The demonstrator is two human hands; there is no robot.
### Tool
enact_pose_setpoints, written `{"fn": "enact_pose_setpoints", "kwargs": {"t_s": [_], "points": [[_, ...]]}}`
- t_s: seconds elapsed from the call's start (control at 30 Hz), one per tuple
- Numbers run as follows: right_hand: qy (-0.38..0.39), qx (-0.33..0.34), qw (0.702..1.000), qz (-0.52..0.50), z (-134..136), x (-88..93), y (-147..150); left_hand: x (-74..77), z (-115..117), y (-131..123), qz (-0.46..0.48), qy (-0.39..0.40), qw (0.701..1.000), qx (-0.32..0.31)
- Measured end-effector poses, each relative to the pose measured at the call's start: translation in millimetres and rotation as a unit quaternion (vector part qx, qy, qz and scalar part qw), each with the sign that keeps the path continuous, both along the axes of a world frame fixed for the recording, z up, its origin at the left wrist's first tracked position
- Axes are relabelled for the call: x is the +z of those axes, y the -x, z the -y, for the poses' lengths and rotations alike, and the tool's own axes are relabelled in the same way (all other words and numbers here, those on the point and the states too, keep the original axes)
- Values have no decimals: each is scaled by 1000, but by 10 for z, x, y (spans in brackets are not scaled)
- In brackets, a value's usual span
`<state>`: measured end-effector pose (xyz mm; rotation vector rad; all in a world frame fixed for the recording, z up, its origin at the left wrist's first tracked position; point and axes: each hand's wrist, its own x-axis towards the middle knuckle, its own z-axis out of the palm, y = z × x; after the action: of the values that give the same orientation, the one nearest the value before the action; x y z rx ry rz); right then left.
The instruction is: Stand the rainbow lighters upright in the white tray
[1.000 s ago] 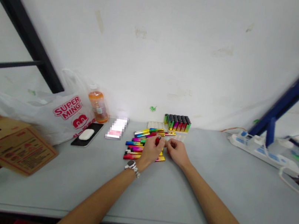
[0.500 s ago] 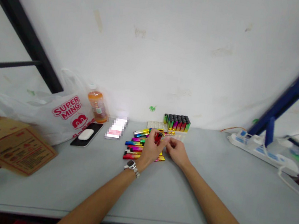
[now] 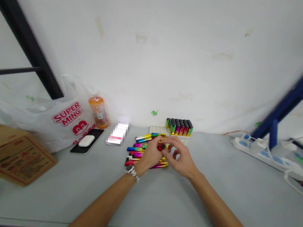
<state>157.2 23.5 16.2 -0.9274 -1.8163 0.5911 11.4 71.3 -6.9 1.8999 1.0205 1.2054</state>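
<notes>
Both hands meet over a pile of shiny rainbow-coloured lighters (image 3: 138,150) lying flat on the grey table (image 3: 155,205). My left hand (image 3: 149,155), with a watch on its wrist, pinches a red lighter (image 3: 159,147). My right hand (image 3: 180,156) has its thumb and forefinger closed on the same red lighter from the right, its other fingers curled. Behind them a white tray (image 3: 160,130) holds a block of upright lighters (image 3: 179,127) with black tops.
At the left lie a cardboard box (image 3: 6,150), a white plastic bag (image 3: 53,121), an orange drink bottle (image 3: 98,111), and a black phone with a white case (image 3: 87,141). A white power strip (image 3: 265,155) with cables sits at right, by a blue frame post.
My right hand has come up to the red lighter and now pinches it together with my left hand. The view has shifted slightly.
</notes>
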Motion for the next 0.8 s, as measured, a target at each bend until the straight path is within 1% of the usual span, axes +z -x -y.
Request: {"fn": "enact_pose_setpoints", "kwargs": {"t_s": [0.07,0.2,0.27,0.33,0.37,0.43,0.5,0.6,0.7,0.8], "points": [[-1,3,1000,22,-23,40,-20,-25,-14,7,13,3,999,-34],[27,17,997,65,-99,152,-90,-87,-68,26,48,16,996,-67],[27,31,995,93,-131,232,-120,-95,-89,34,73,19,994,-83],[13,40,992,123,-173,327,-147,-76,-98,44,78,10,994,-79],[1,38,990,136,-206,381,-164,-59,-100,53,72,1,995,-65],[-27,12,987,158,-308,499,-208,-21,-104,83,43,-29,998,-18],[-51,-42,980,187,-463,623,-265,7,-113,131,-3,-75,997,32],[-48,-116,960,252,-761,773,-339,11,-134,209,-93,-143,982,79],[-45,-177,920,347,-1051,825,-345,-11,-146,253,-183,-169,963,101],[-46,-185,877,442,-1268,789,-278,-38,-149,263,-246,-172,949,98]]}}
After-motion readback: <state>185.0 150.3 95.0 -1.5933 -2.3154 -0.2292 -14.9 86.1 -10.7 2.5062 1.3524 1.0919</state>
